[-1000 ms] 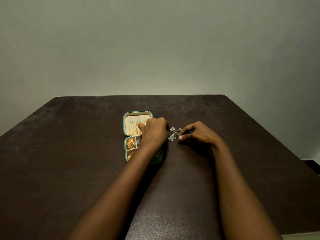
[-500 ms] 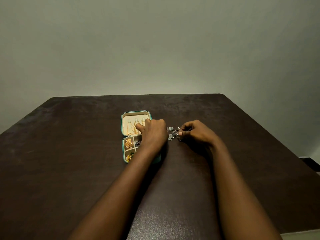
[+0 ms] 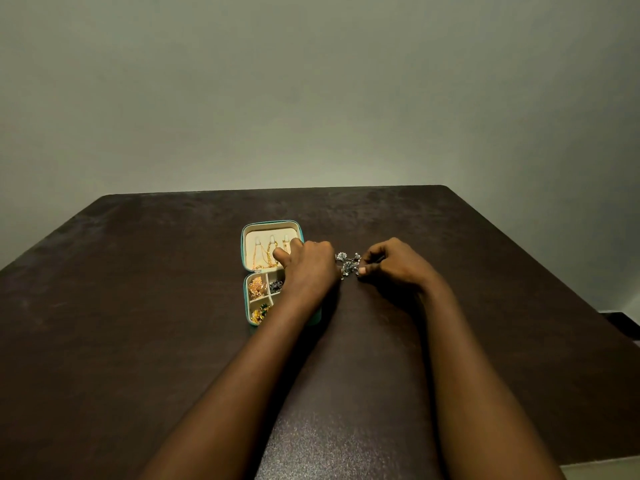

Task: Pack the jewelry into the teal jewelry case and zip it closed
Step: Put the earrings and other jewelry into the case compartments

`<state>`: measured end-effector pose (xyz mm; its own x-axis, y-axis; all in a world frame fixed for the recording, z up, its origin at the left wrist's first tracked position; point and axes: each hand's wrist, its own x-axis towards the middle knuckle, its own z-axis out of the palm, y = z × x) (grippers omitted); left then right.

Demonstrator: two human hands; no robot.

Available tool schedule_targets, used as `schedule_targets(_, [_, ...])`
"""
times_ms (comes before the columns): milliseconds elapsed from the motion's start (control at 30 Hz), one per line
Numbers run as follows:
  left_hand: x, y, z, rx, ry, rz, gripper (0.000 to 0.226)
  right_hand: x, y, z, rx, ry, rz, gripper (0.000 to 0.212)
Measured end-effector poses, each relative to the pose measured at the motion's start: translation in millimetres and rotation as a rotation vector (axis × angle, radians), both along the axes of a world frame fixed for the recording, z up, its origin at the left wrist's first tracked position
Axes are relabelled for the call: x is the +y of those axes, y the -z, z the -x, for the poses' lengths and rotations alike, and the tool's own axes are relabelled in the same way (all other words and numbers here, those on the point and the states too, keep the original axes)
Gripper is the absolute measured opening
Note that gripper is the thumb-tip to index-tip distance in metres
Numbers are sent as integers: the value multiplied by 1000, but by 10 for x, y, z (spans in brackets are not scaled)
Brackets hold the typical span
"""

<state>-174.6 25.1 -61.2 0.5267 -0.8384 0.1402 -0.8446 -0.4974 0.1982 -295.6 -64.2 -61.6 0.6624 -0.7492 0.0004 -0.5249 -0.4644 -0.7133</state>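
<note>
Centrally on the dark desk (image 3: 138,306) lies the teal jewelry case (image 3: 246,237), open, its cream lid flat on the far side with gold chains (image 3: 268,254) hung across it and small gold pieces (image 3: 257,285) in the near compartments. The left hand (image 3: 308,268) covers the case's right part, thumb and forefinger on the lid lining; whether its fingers hold anything I cannot tell. The right hand (image 3: 394,265) pinches the silver jewelry (image 3: 348,265), just right of the case.

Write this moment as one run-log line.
case: small teal rectangular jewelry case, open | left hand: fingers on cream lid | right hand: pinches silver flower-shaped jewelry beside case
</note>
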Motion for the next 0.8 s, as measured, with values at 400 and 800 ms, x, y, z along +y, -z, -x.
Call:
schedule_targets(400, [-54,-1,-5,46,53,104,21,-17,-15,7,-660,311,-578,24])
schedule_targets(800, [-154,-10,72,-76,61,52,19,-49,-3,17,-853,205,-960,26])
